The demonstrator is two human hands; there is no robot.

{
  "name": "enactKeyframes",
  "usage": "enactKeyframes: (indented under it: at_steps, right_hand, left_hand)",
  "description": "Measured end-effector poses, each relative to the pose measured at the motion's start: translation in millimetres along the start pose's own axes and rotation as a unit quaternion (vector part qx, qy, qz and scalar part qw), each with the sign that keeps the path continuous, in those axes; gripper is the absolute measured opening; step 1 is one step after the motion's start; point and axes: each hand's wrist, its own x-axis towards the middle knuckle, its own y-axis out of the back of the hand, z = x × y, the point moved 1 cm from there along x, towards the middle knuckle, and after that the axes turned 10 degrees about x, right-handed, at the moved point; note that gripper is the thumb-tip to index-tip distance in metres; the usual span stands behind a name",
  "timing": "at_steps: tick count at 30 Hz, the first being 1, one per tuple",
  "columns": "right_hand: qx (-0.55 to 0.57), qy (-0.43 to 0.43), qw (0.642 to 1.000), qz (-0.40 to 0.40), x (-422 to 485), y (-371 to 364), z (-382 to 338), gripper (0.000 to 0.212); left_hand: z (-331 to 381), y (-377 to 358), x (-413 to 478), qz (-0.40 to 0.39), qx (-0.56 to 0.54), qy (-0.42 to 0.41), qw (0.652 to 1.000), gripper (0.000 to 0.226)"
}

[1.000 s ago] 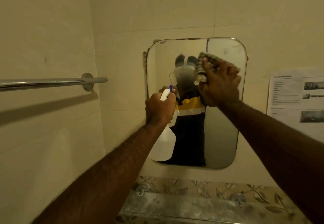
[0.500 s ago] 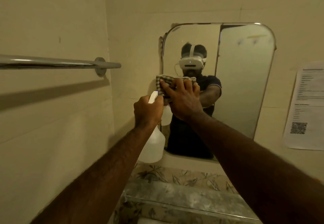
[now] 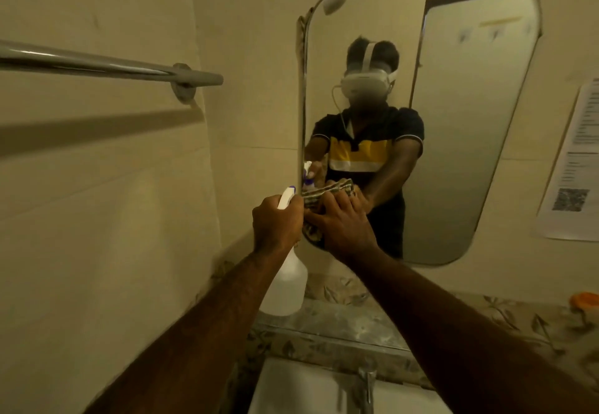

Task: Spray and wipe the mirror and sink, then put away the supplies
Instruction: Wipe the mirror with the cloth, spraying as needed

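The right hand [image 3: 343,222] presses one checked cloth [image 3: 327,191] flat against the lower left corner of the one rounded wall mirror [image 3: 470,122]. The left hand [image 3: 275,222] grips one translucent white spray bottle [image 3: 287,287], touching the cloth. The crowded hands could knock the trigger. One white sink [image 3: 291,387] waits below.

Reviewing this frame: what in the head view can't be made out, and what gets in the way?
- Cloth: mostly covered by the right hand pressing it on the mirror; its size is unclear.
- Spray bottle: trigger hidden inside the left hand grip.
- Sink: cut off by the bottom edge and both arms.
- Paper notice: cut by the right edge, print too small to read.
- Orange object: cut by the right edge, unidentifiable.
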Motion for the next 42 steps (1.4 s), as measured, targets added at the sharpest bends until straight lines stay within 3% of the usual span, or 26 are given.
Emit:
enactKeyframes:
  at_steps: [11,17,24,30,37,42]
  right_hand:
    - [-0.012,-0.045,0.996,-0.076,-98.4,-13.0,54.5,0.040]
    - [-0.045,-0.081,0.993,-0.079,-126.9,8.4,92.5,0.042]
    - [-0.016,-0.147,0.988,-0.039,-145.6,42.3,135.9,0.051]
    - [-0.002,-0.147,0.989,0.032,-131.4,83.5,168.5,0.055]
    - [-0.009,-0.128,0.982,0.137,-56.9,169.0,195.1,0.055]
    - [0.024,-0.160,0.967,0.198,4.0,233.4,196.2,0.066]
  left_hand:
    - [0.7,-66.3,-57.3,-0.055,0.000,0.018,0.998,0.026]
    - [19.6,-103.2,-90.8,-0.101,-0.024,0.013,0.994,0.029]
    - [42.8,-121.3,-108.0,-0.128,-0.032,-0.007,0.991,0.022]
    - [71.8,-113.9,-102.1,-0.115,-0.025,-0.039,0.992,0.020]
    - [117.5,-96.8,-83.0,-0.101,-0.037,-0.067,0.992,0.020]
    - [154.0,-82.3,-65.0,-0.074,-0.072,-0.115,0.988,0.026]
